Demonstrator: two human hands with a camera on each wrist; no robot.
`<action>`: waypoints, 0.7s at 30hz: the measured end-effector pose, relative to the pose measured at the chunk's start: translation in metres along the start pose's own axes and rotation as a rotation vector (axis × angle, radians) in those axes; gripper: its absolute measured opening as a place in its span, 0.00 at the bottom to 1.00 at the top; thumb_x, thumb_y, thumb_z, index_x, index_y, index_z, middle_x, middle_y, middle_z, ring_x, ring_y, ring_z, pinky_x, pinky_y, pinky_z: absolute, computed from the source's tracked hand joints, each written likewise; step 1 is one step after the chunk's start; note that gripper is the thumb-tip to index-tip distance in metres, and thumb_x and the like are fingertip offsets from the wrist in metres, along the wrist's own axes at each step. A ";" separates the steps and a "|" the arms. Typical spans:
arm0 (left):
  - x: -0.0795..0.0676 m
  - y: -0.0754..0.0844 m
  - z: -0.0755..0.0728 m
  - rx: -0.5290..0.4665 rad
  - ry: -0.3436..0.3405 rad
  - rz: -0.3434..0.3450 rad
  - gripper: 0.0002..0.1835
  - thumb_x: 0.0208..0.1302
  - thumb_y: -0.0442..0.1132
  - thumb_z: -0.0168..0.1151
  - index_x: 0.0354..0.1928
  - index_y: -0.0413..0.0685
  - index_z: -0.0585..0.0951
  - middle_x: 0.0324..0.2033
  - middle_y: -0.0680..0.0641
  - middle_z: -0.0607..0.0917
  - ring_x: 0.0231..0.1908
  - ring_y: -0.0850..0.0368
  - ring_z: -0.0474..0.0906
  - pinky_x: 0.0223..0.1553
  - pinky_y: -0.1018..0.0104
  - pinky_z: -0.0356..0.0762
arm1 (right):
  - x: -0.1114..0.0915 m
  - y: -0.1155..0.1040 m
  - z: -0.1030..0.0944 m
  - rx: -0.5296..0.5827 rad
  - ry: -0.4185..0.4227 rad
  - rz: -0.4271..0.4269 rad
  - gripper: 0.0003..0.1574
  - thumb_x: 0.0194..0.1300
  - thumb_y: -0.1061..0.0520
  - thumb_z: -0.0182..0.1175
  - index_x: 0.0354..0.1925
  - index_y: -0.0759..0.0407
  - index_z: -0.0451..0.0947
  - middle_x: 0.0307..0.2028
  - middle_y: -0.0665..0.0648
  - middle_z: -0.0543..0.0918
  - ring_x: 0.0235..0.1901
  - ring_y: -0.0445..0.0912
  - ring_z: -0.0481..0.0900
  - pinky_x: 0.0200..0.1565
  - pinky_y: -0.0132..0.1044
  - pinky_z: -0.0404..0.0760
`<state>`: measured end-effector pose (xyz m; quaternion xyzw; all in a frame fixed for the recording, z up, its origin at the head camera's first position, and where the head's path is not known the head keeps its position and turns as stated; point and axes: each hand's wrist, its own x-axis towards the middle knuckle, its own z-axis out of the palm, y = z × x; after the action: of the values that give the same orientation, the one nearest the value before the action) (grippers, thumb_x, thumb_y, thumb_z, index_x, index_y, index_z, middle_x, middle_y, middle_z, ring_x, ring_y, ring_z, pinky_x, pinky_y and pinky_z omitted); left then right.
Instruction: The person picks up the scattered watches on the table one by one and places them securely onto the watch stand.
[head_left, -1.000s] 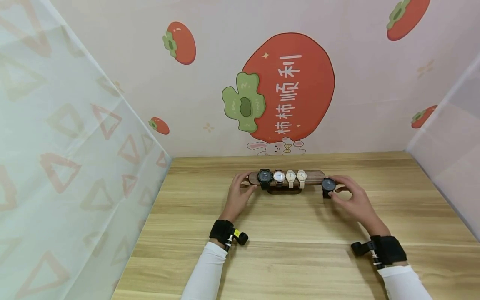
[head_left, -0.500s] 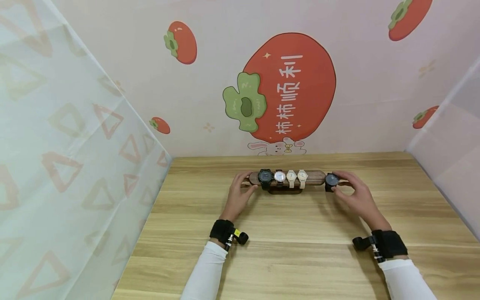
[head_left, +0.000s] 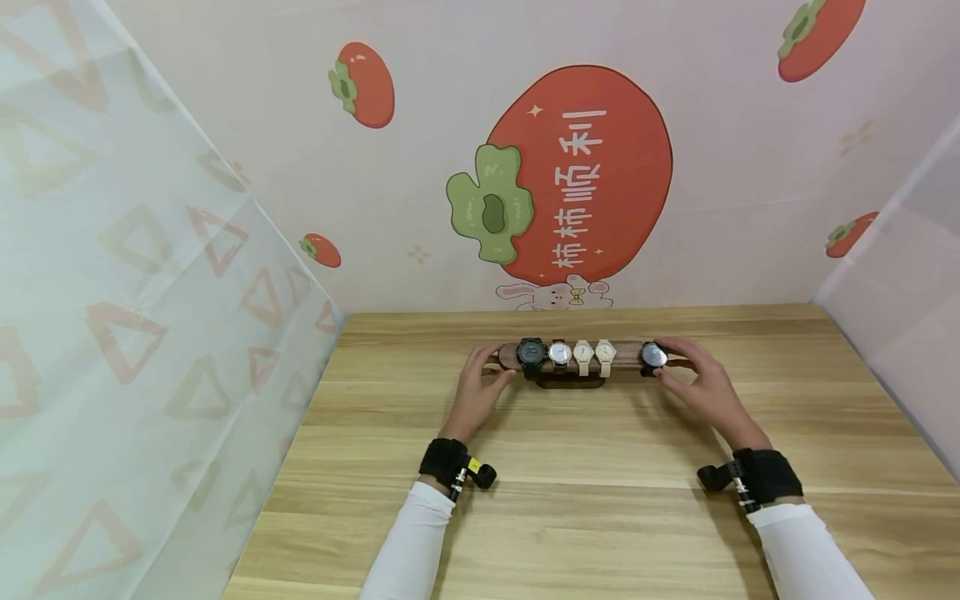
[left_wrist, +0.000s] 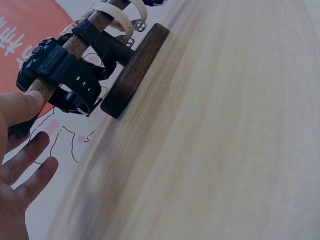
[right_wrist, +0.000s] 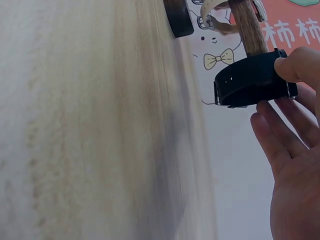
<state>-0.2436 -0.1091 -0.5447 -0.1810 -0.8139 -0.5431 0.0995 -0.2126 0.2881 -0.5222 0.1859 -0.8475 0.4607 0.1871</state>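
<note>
A wooden watch stand point(head_left: 627, 357) with a dark foot point(left_wrist: 136, 72) stands towards the back of the table. My left hand point(head_left: 477, 392) grips the left end of its bar, thumb on the wood in the left wrist view. Along the bar hang a bulky black watch point(head_left: 532, 353), a watch with a white dial and dark strap point(head_left: 559, 354) and two cream watches point(head_left: 583, 354). At the bar's right end my right hand point(head_left: 701, 385) pinches a black watch point(right_wrist: 250, 80) with a round dial. Its strap forms a loop, and the bar's end meets this loop in the right wrist view.
The wood-grain table point(head_left: 555, 500) stretches in front of the stand. Behind it rises a wall point(head_left: 420, 192) printed with red persimmons, and a patterned side panel point(head_left: 150, 333) borders the left.
The right hand has brought the black watch first up and outward past the bar's right end, then left onto that end. My left hand stays on the stand.
</note>
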 end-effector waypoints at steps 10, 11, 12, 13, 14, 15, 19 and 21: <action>-0.003 0.000 -0.002 0.018 0.013 0.006 0.30 0.73 0.39 0.70 0.74 0.52 0.75 0.65 0.43 0.77 0.60 0.44 0.80 0.61 0.50 0.85 | 0.007 -0.003 0.009 0.026 -0.033 0.014 0.35 0.66 0.74 0.69 0.69 0.67 0.76 0.64 0.71 0.80 0.60 0.29 0.73 0.59 0.14 0.74; -0.003 0.000 -0.002 0.019 0.013 0.007 0.30 0.73 0.38 0.70 0.74 0.51 0.75 0.65 0.42 0.77 0.60 0.44 0.81 0.61 0.50 0.85 | 0.008 -0.003 0.009 0.025 -0.037 0.020 0.35 0.66 0.74 0.69 0.70 0.66 0.76 0.64 0.71 0.79 0.60 0.29 0.73 0.59 0.14 0.74; -0.002 0.000 -0.002 0.021 0.011 0.007 0.30 0.73 0.38 0.70 0.74 0.50 0.75 0.65 0.42 0.77 0.60 0.44 0.81 0.61 0.51 0.85 | 0.008 -0.003 0.010 0.021 -0.037 0.022 0.35 0.66 0.74 0.69 0.70 0.66 0.76 0.64 0.71 0.80 0.61 0.29 0.73 0.59 0.13 0.73; -0.002 0.000 -0.001 0.022 0.009 0.008 0.30 0.73 0.38 0.70 0.74 0.49 0.75 0.66 0.42 0.77 0.59 0.44 0.81 0.60 0.50 0.86 | 0.009 -0.002 0.010 0.018 -0.038 0.024 0.35 0.66 0.74 0.69 0.70 0.66 0.76 0.64 0.71 0.80 0.61 0.28 0.73 0.58 0.13 0.73; -0.001 0.000 -0.001 0.025 0.007 0.009 0.30 0.73 0.38 0.70 0.74 0.49 0.75 0.66 0.42 0.77 0.59 0.44 0.81 0.60 0.50 0.86 | 0.009 -0.002 0.010 0.021 -0.039 0.019 0.35 0.66 0.74 0.69 0.70 0.66 0.76 0.64 0.71 0.79 0.61 0.27 0.72 0.59 0.13 0.73; -0.001 0.000 -0.001 0.026 0.005 0.009 0.30 0.73 0.38 0.70 0.75 0.49 0.75 0.66 0.42 0.77 0.59 0.43 0.81 0.60 0.50 0.86 | 0.009 -0.001 0.010 0.022 -0.042 0.012 0.35 0.66 0.75 0.68 0.70 0.67 0.76 0.64 0.72 0.79 0.61 0.27 0.72 0.59 0.13 0.73; -0.001 0.001 -0.001 0.024 -0.001 0.010 0.31 0.73 0.39 0.70 0.75 0.47 0.74 0.66 0.42 0.77 0.60 0.42 0.81 0.61 0.48 0.85 | 0.011 0.000 0.011 0.030 -0.052 -0.015 0.35 0.65 0.76 0.68 0.70 0.69 0.76 0.65 0.73 0.79 0.61 0.24 0.70 0.59 0.13 0.74; -0.001 0.001 -0.002 0.025 -0.004 0.007 0.31 0.73 0.38 0.70 0.75 0.45 0.74 0.66 0.41 0.77 0.60 0.42 0.80 0.61 0.47 0.85 | 0.012 0.000 0.012 0.036 -0.056 -0.022 0.36 0.65 0.76 0.68 0.70 0.69 0.76 0.65 0.73 0.78 0.62 0.22 0.69 0.59 0.13 0.74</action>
<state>-0.2425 -0.1104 -0.5437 -0.1838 -0.8201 -0.5322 0.1020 -0.2245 0.2759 -0.5230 0.2112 -0.8419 0.4683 0.1650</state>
